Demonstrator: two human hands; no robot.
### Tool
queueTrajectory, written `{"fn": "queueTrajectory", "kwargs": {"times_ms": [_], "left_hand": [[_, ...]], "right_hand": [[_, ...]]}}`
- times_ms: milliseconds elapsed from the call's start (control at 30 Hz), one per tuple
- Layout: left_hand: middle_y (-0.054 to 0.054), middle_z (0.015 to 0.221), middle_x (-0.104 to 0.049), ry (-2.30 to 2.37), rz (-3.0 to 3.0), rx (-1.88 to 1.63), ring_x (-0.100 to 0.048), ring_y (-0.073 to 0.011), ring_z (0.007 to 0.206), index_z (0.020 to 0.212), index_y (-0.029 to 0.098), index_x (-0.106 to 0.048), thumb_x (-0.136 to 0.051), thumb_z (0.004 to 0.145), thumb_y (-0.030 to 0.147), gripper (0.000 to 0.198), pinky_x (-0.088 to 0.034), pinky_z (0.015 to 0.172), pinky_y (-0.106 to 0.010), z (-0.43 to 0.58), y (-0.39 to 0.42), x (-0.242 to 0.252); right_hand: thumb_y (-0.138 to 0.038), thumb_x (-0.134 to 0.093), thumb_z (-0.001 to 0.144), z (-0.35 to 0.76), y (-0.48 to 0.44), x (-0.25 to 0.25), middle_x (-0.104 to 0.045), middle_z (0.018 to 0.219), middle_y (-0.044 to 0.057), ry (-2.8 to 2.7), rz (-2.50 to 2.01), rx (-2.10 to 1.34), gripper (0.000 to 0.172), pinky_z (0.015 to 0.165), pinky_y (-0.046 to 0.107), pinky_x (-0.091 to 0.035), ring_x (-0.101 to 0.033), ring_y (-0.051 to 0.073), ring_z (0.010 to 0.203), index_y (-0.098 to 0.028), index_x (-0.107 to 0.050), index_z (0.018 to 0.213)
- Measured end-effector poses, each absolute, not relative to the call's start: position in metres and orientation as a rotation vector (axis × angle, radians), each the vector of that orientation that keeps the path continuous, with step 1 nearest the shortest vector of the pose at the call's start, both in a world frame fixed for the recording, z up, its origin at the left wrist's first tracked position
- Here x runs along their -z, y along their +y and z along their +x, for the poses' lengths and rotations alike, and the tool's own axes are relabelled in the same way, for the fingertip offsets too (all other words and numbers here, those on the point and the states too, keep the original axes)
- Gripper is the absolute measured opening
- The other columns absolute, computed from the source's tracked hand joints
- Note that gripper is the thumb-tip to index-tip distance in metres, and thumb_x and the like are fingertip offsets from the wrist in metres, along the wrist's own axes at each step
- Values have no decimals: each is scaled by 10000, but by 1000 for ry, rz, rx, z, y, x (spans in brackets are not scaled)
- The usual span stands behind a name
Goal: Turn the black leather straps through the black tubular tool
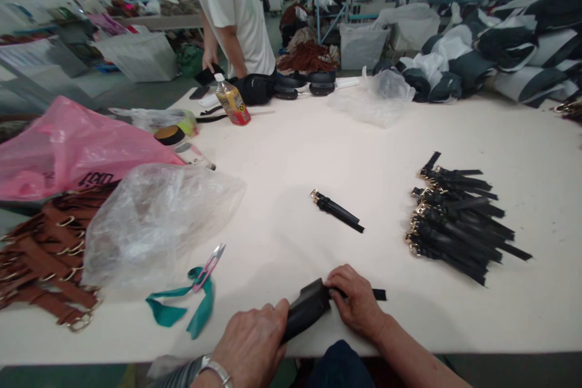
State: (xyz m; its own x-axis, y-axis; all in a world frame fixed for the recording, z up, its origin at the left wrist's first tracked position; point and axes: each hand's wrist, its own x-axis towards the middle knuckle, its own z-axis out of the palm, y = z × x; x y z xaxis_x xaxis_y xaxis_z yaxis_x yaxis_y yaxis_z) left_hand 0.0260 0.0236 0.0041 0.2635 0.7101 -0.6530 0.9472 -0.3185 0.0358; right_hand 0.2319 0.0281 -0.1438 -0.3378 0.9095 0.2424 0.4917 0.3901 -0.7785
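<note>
At the near edge of the white table (pixel 318 151), my left hand (pixel 252 345) grips the lower end of a black folded leather piece (pixel 305 310). My right hand (pixel 357 302) pinches its upper end together with a thin black strap (pixel 379 294) that sticks out to the right. A single black strap with a gold buckle (pixel 337 210) lies alone in the middle of the table. A pile of several black buckled straps (pixel 459 221) lies to the right.
Pink-handled snips (pixel 208 266) rest on a teal ribbon (pixel 182 306) at the near left. Behind them lie a clear plastic bag (pixel 154 224), brown buckled straps (pixel 45 260) and a pink bag (pixel 68 148). A bottle (pixel 232 100) stands far back, where a person in a white shirt (pixel 234 6) stands.
</note>
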Motion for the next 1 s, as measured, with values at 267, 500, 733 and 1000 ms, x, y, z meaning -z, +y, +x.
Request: {"fn": "queueTrajectory", "kwargs": {"times_ms": [267, 500, 733, 1000], "left_hand": [[-100, 997, -646, 1504, 2094, 791, -607, -316, 936, 1191, 186, -502, -488, 786, 178, 405, -476, 811, -483, 25, 25, -5], [-90, 964, -651, 1487, 2143, 775, -618, -321, 887, 1133, 188, -521, -462, 769, 152, 371, -483, 776, -497, 30, 29, -9], [-87, 950, -654, 1488, 2159, 757, -616, -319, 896, 1111, 205, -525, -471, 762, 193, 354, -479, 783, -488, 21, 28, -3], [-108, 991, -650, 1490, 2158, 750, -609, -319, 935, 1159, 193, -510, -464, 770, 213, 392, -477, 811, -478, 17, 33, -1]], "right_hand": [[-77, -521, 772, 233, 28, 149, -624, 969, 67, -1897, -1196, -748, 188, 799, 376, -480, -563, 197, 883, -206, -599, 884], [-90, -510, 776, 233, 28, 151, -628, 948, 69, -1882, -1193, -746, 176, 811, 386, -484, -570, 197, 870, -202, -601, 877], [-92, -500, 786, 233, 27, 151, -622, 938, 66, -1877, -1189, -765, 161, 784, 373, -482, -562, 196, 868, -205, -591, 856], [-74, -504, 772, 233, 28, 151, -629, 919, 56, -1868, -1195, -732, 178, 814, 367, -480, -579, 187, 858, -208, -583, 857]]}}
